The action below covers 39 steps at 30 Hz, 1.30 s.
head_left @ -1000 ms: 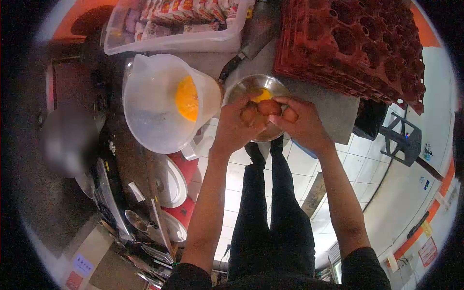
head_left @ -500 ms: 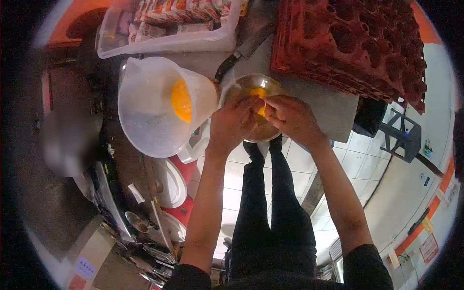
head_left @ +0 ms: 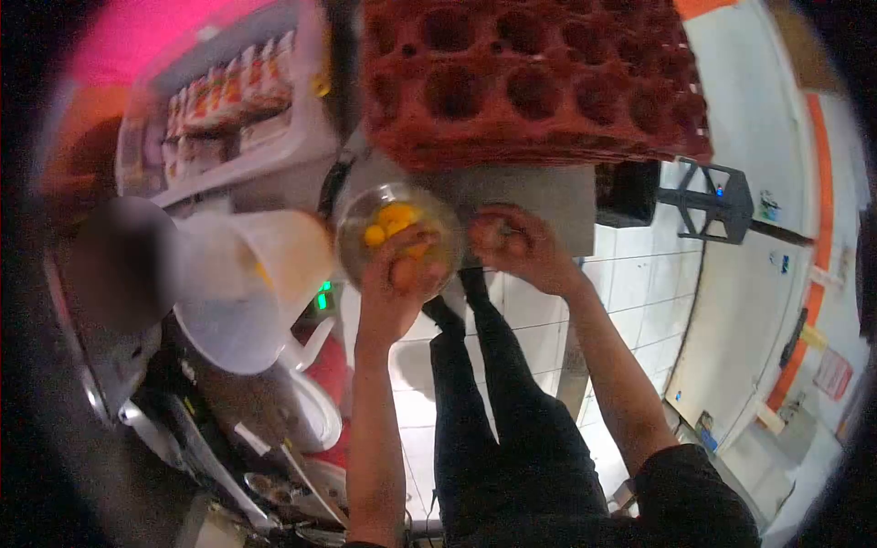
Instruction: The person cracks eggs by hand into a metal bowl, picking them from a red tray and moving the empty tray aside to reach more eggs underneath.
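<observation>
- We see a grey tabletop (head_left: 553, 196) above a tiled floor (head_left: 630, 269).
- Along its far side we find stacked red egg trays (head_left: 539, 128).
- Left of these we see a plastic tub (head_left: 312, 100).
- Nearer us: a round bowl (head_left: 350, 245), a dark handle (head_left: 336, 178) and a jug (head_left: 306, 245), its base hidden from us.

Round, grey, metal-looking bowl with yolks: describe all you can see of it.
The bowl stands open side up at the edge of the grey worktop, its far rim catching a bright glint. Several orange-yellow yolks lie inside. The left hand, holding a rounded brown egg or shell, covers part of its near side; whether it touches the bowl is unclear.
</observation>
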Motion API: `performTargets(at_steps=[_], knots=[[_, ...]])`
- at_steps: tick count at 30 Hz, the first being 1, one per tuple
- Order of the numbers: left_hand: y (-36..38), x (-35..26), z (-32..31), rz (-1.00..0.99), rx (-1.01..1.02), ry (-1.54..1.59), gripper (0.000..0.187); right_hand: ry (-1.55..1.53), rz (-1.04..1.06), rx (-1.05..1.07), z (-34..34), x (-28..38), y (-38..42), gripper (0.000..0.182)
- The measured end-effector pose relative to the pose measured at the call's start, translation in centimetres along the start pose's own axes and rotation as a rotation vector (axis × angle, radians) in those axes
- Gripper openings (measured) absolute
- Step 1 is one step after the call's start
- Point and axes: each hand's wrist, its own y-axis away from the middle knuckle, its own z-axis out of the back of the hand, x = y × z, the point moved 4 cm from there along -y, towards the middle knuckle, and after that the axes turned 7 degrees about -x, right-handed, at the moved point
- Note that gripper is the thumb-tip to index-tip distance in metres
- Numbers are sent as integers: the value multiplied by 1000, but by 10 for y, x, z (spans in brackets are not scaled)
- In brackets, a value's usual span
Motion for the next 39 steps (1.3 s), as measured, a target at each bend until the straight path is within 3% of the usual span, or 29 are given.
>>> performTargets(at_steps=[1, 3, 4, 5, 7, 9, 10, 11, 13, 14, 15, 16, 17, 18, 19, 21, 23, 24, 26, 29, 32, 36, 39], knots=[[1, 10, -1, 141, -8, 307, 47, -305, -75, -118, 23, -10, 10, 62], [3, 6, 5, 87, 12, 209, 43, -511, -62, -269, 84, -11, 28, 51], [6, 11, 8, 155, -45, 266, 38, -175, -57, -403, 125, -29, 37, 46], [10, 16, 11, 228, -107, 320, 34, -59, -160, -493, 153, -23, 41, 48], [16, 31, 15, 265, -127, 332, 33, -86, 122, -621, 207, -61, 44, 47], [20, 44, 18, 300, -146, 339, 35, 280, -121, -691, 235, -55, 36, 50], [21, 48, 18, 306, -127, 342, 42, 282, -370, -664, 247, -67, 35, 44], [25, 52, 20, 318, -115, 345, 50, 274, -370, -650, 252, -72, 39, 44], [29, 55, 18, 364, -174, 382, 50, -36, -306, -522, 223, -72, 45, 36], [26, 57, 15, 395, -209, 437, 50, -258, -282, -507, 194, -65, 50, 29], [24, 57, 15, 394, -228, 426, 50, -610, -250, -350, 162, -48, 49, 23], [22, 57, 14, 415, -200, 457, 50, -567, -374, -340, 139, -56, 49, 22], [21, 58, 11, 437, -173, 489, 51, -824, -352, -190, 105, -43, 47, 27], [18, 51, 6, 497, -242, 511, 55, -68, -171, -166, 85, -43, 45, 32], [17, 50, 8, 499, -267, 503, 55, -336, -304, -76, 49, -11, 36, 34], [12, 47, 8, 492, -222, 632, 59, -301, -197, -120, -1, 26, 24, 40], [6, 36, 9, 504, -267, 604, 69, 126, -87, -164, -29, 62, 8, 49], [3, 35, 10, 528, -268, 627, 69, 121, -87, -152, -40, 66, 1, 49], [-1, 34, 12, 552, -275, 652, 70, 408, 452, -259, -53, 93, -6, 44], [-4, 32, 10, 560, -225, 729, 71, 329, 275, -96, -82, 82, -12, 40], [-3, 30, 15, 570, -263, 688, 72, 307, 391, -220, -78, 92, -15, 41], [-3, 26, 18, 534, -258, 747, 73, 409, 362, -97, -92, 81, -15, 41], [-1, 28, 20, 543, -221, 728, 74, 313, 391, -196, -88, 79, -12, 41]])
